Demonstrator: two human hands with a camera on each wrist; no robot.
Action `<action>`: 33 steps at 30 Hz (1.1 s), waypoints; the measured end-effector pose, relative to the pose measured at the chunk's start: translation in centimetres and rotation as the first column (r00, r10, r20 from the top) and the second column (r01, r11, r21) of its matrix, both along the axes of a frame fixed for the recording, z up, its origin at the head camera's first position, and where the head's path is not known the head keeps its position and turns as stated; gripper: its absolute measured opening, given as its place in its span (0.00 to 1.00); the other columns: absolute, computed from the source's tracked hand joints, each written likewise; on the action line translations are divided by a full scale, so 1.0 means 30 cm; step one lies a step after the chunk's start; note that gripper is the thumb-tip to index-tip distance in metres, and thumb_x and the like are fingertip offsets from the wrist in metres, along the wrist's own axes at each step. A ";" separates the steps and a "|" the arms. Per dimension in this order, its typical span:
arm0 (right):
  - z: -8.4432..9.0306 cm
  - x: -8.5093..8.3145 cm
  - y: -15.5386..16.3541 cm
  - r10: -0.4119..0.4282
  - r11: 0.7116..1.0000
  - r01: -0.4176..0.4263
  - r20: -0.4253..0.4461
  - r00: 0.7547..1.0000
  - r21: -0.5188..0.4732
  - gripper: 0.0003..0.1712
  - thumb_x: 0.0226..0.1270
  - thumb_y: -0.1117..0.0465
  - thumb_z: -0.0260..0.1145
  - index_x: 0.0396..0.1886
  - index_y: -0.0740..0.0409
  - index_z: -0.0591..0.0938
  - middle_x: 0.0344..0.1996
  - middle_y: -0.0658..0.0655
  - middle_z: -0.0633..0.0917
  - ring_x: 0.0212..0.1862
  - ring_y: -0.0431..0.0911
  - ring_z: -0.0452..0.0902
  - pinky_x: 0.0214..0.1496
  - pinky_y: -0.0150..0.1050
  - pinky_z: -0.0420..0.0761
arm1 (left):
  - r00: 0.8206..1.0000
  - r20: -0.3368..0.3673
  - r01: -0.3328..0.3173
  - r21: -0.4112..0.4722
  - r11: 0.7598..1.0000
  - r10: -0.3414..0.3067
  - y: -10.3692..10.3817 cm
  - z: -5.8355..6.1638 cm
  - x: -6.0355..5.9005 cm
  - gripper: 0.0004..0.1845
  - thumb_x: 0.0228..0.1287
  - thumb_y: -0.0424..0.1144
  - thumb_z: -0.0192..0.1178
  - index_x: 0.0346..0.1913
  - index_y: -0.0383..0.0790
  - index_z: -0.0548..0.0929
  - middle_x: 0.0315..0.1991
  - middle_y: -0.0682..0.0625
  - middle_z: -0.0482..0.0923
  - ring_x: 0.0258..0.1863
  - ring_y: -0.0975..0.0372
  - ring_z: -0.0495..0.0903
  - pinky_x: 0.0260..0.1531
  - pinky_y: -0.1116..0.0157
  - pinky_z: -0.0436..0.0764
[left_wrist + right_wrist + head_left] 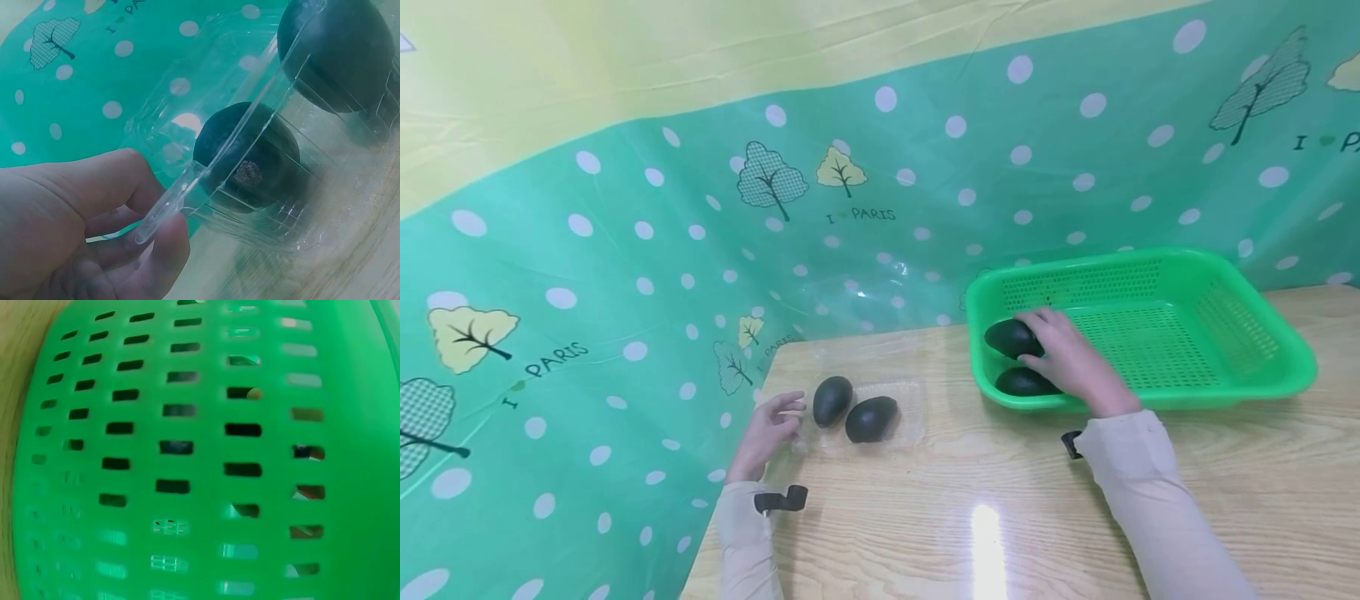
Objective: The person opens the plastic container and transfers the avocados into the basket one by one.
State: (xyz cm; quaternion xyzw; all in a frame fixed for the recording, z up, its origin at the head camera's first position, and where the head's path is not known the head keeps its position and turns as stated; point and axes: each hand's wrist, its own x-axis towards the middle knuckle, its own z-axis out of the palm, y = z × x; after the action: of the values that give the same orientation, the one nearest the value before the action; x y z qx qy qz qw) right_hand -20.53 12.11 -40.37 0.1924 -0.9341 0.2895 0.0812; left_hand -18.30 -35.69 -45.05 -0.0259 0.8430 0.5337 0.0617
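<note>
My left hand [777, 422] pinches the near-left rim of a clear plastic tray [904, 417] on the wooden table; the left wrist view shows thumb and finger on the tray's rim [187, 184]. Two dark avocados [832, 400] [871, 418] lie in the tray, and both show up close, one avocado [250, 156] near my hand and the other avocado [337, 50] farther in. My right hand [1047, 343] reaches into the green slotted basket [1292, 367], fingers curled over a dark avocado [1004, 337] at its left end. A second avocado [1018, 382] lies just in front of it.
The basket's slotted green wall [200, 450] fills the right wrist view, and no hand shows there. A green polka-dot cloth [625, 275] hangs behind and left of the table. Bare wooden tabletop [985, 500] lies in front of the tray and basket.
</note>
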 end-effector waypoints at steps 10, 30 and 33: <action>-0.017 -0.007 0.012 -0.001 1.000 -0.001 0.055 0.999 0.027 0.35 0.66 0.65 0.67 0.69 0.72 0.66 0.63 0.74 0.71 0.65 0.69 0.64 0.65 0.65 0.69 | 1.000 0.028 -0.006 -0.008 1.000 0.006 0.009 0.020 -0.001 0.32 0.59 0.21 0.52 0.70 0.29 0.68 0.61 0.28 0.71 0.31 0.53 0.80 0.31 0.66 0.82; -0.036 -0.017 0.021 -0.035 0.998 0.025 0.159 0.987 0.062 0.35 0.71 0.61 0.63 0.71 0.75 0.62 0.67 0.80 0.65 0.69 0.74 0.57 0.69 0.68 0.61 | 1.000 -0.009 -0.024 -0.012 1.000 0.024 0.009 0.003 0.006 0.31 0.58 0.22 0.52 0.68 0.33 0.71 0.59 0.32 0.74 0.37 0.50 0.81 0.31 0.67 0.83; -0.037 -0.020 0.023 -0.043 0.997 0.031 0.183 0.982 0.068 0.36 0.71 0.61 0.62 0.71 0.76 0.61 0.67 0.81 0.63 0.69 0.75 0.55 0.70 0.69 0.59 | 1.000 -0.006 -0.020 -0.017 1.000 0.020 0.011 0.006 0.007 0.31 0.58 0.22 0.52 0.69 0.33 0.70 0.59 0.32 0.74 0.37 0.50 0.81 0.32 0.67 0.83</action>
State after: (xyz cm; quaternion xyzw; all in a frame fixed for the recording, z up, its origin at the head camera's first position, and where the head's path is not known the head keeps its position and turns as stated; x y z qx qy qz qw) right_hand -21.14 12.79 -41.48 0.1501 -0.9500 0.2738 -0.0065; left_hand -18.08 -35.37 -44.89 -0.0332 0.8476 0.5269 0.0537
